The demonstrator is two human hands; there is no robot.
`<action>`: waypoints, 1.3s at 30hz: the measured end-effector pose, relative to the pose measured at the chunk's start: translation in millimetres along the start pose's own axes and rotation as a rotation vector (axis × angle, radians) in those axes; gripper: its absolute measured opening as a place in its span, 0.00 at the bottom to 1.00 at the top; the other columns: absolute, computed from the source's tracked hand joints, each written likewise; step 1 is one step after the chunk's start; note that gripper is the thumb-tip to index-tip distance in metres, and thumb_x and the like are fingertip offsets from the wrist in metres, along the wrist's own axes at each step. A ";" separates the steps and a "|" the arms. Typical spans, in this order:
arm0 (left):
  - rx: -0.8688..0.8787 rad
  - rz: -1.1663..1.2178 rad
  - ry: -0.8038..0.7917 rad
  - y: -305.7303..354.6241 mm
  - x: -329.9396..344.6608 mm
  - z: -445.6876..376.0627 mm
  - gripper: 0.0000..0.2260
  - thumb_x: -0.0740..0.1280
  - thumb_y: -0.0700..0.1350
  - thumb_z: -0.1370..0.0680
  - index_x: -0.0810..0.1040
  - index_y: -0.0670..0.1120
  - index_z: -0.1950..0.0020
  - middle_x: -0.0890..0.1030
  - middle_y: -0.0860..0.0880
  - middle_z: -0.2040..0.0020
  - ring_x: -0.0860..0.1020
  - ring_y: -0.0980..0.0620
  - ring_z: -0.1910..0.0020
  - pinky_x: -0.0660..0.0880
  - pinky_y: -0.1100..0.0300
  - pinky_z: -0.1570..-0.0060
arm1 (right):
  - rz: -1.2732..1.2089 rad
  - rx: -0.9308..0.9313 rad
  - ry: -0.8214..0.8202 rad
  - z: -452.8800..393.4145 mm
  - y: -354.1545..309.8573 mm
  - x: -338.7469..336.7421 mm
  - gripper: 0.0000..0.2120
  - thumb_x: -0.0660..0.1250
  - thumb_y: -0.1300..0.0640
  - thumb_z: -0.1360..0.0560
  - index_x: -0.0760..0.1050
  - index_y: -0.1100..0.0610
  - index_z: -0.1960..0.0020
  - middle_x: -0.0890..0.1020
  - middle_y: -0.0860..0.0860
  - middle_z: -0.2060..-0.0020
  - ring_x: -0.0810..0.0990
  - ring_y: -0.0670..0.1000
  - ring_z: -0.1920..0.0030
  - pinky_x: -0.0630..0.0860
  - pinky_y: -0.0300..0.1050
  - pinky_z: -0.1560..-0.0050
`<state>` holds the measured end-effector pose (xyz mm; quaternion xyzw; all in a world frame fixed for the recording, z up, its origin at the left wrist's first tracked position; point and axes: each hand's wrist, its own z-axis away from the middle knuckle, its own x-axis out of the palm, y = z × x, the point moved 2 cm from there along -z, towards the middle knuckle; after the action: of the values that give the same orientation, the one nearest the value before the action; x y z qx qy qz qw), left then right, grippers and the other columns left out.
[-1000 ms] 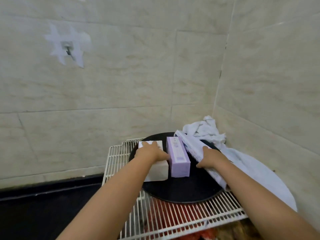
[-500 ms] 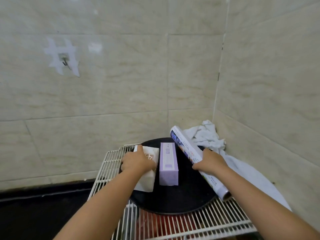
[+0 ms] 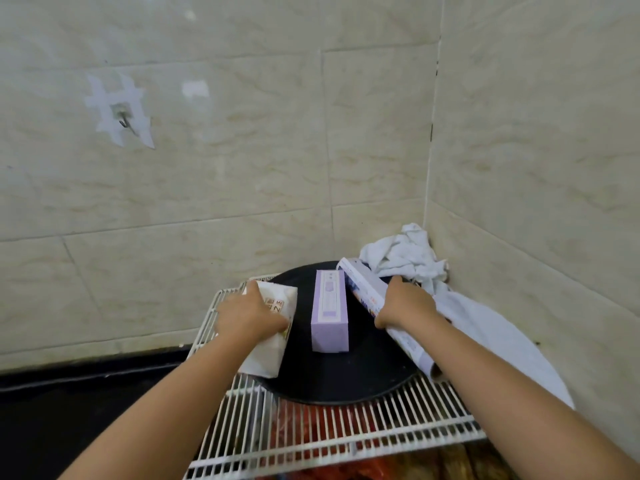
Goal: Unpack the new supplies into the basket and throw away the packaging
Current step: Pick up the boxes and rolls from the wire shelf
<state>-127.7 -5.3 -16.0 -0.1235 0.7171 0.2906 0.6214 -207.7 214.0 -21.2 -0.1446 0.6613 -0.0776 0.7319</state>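
A round black tray (image 3: pixel 346 382) sits on a white wire rack (image 3: pixel 311 441) in a tiled corner. My left hand (image 3: pixel 247 315) is closed on a white wrapped pack (image 3: pixel 268 351) at the tray's left edge. A lilac box (image 3: pixel 329 315) lies in the tray's middle, untouched. My right hand (image 3: pixel 405 303) grips a long white printed roll box (image 3: pixel 360 284), which is tilted with its far end raised over the tray's right side.
A crumpled white cloth (image 3: pixel 408 254) lies in the corner and trails along the right wall. Red material (image 3: pixel 311 424) shows under the rack. A taped metal hook (image 3: pixel 123 117) is on the left wall. Dark floor lies at left.
Both hands have closed on their items. The white pack has tilted and shifted left; the roll box's far end has lifted off the tray. The lilac box stayed put.
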 end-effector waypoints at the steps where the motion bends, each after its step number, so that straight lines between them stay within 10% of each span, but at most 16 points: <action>1: -0.002 0.002 0.015 -1.5 -0.4 -1.4 0.34 0.70 0.55 0.34 0.62 0.45 0.33 0.75 0.41 0.38 0.73 0.41 0.38 0.72 0.52 0.43 | 0.015 -0.005 -0.001 -1.9 -0.9 1.1 0.22 0.72 0.53 0.35 0.68 0.58 0.46 0.77 0.51 0.56 0.78 0.53 0.52 0.73 0.41 0.64; 5: -0.006 0.020 0.029 -10.3 -6.6 -5.4 0.37 0.70 0.56 0.33 0.58 0.45 0.29 0.74 0.41 0.37 0.72 0.41 0.37 0.72 0.52 0.42 | 0.006 -0.032 0.002 2.3 -6.6 -4.9 0.14 0.70 0.53 0.34 0.65 0.56 0.66 0.70 0.48 0.69 0.74 0.51 0.61 0.63 0.39 0.74; 10: 0.007 0.137 0.103 -28.7 -36.8 -5.5 0.38 0.72 0.54 0.33 0.59 0.44 0.29 0.74 0.39 0.38 0.73 0.39 0.39 0.73 0.50 0.44 | -0.074 -0.152 0.246 25.4 -47.7 -33.7 0.22 0.72 0.50 0.34 0.71 0.61 0.46 0.79 0.57 0.52 0.76 0.57 0.57 0.60 0.40 0.74; 14: 0.002 0.211 0.212 -78.1 -68.3 4.9 0.36 0.73 0.52 0.34 0.63 0.43 0.31 0.75 0.39 0.40 0.74 0.38 0.42 0.72 0.53 0.50 | -0.140 -0.341 0.354 56.0 -117.7 -35.3 0.24 0.73 0.51 0.37 0.71 0.62 0.47 0.75 0.56 0.57 0.70 0.56 0.62 0.63 0.44 0.68; 29: -0.445 0.081 0.214 -509.0 -130.6 92.2 0.33 0.69 0.56 0.30 0.62 0.42 0.33 0.70 0.36 0.37 0.69 0.36 0.37 0.70 0.48 0.43 | -0.228 -0.658 -0.063 255.7 -465.0 185.0 0.20 0.71 0.50 0.36 0.73 0.59 0.49 0.73 0.52 0.62 0.71 0.55 0.64 0.57 0.38 0.76; 39: -0.598 0.230 0.010 -652.6 -74.9 56.7 0.37 0.70 0.55 0.31 0.57 0.44 0.29 0.68 0.38 0.33 0.68 0.39 0.35 0.70 0.49 0.40 | -0.050 -0.614 -0.202 269.3 -575.9 332.3 0.25 0.71 0.48 0.36 0.69 0.61 0.46 0.77 0.57 0.50 0.71 0.53 0.61 0.63 0.40 0.71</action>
<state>284.8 -509.2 -119.1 -0.2204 0.6121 0.5561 0.5172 141.3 -402.8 -131.9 -0.3818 0.5742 0.1221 0.7139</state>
